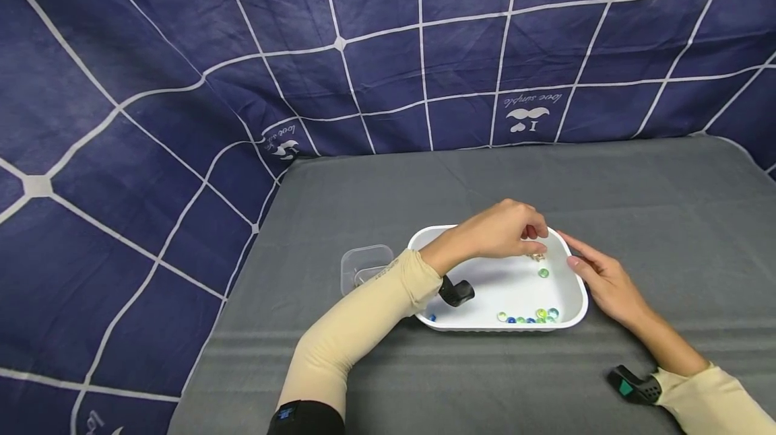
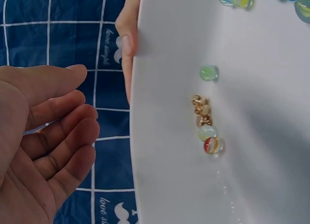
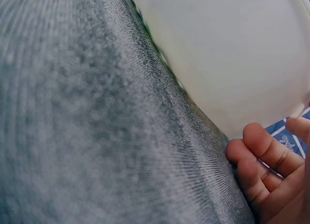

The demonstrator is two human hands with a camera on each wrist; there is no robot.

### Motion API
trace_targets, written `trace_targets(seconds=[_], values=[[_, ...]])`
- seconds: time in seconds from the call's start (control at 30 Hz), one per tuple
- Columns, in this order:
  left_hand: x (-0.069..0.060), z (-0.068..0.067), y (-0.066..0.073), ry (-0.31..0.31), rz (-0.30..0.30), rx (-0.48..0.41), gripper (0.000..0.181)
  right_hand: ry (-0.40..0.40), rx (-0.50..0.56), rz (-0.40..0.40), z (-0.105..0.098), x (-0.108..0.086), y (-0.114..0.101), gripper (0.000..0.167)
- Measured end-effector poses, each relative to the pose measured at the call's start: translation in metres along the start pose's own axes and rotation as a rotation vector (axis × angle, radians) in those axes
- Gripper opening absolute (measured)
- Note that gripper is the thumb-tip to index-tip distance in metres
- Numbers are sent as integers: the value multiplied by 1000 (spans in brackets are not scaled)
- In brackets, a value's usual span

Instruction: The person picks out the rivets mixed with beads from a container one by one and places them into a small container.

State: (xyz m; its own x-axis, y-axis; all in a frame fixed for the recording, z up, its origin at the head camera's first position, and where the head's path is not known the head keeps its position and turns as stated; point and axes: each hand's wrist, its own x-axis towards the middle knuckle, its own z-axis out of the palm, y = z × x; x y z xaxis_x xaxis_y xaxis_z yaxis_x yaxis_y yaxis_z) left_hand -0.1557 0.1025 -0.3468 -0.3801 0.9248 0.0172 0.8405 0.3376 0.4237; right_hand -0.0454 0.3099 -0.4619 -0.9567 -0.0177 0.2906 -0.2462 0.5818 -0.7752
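Observation:
My left hand (image 1: 506, 227) (image 2: 46, 141) hovers over the far right part of a white tray (image 1: 515, 327) (image 3: 232, 54), its fingers loosely bent and nothing between them. Below it, a small gold-coloured piece (image 1: 537, 257) (image 2: 203, 112) lies by a pale marble (image 2: 207, 133) and a red-striped marble (image 2: 213, 145). A green marble (image 1: 543, 273) (image 2: 209, 73) sits a little nearer me. My right hand (image 1: 612, 287) (image 2: 128, 37) (image 3: 271, 170) touches the tray's right outer side, with extended fingers and the thumb by the rim.
Several blue, green and yellow marbles (image 1: 541, 314) line the tray's near edge, with a blue one (image 1: 432, 318) at its near left corner. A clear plastic container (image 1: 354, 261) stands left of the tray, partly behind my left sleeve. Patterned blue cloth (image 1: 388, 71) hangs behind the grey surface (image 1: 448, 381).

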Motion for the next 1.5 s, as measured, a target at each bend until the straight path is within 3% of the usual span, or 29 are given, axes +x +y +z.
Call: trace_targets(seconds=[0.57,1.27,1.5], values=[[9,21,-17,38,-4,-103,18,-10,51,10,1,0,2,43],[17,40,-23,-53,-24,-1,10,2,58,-22,4,0,2,42],[17,45,-22,-41,-30,29,8,-4,63,-25,4,0,1,42]])
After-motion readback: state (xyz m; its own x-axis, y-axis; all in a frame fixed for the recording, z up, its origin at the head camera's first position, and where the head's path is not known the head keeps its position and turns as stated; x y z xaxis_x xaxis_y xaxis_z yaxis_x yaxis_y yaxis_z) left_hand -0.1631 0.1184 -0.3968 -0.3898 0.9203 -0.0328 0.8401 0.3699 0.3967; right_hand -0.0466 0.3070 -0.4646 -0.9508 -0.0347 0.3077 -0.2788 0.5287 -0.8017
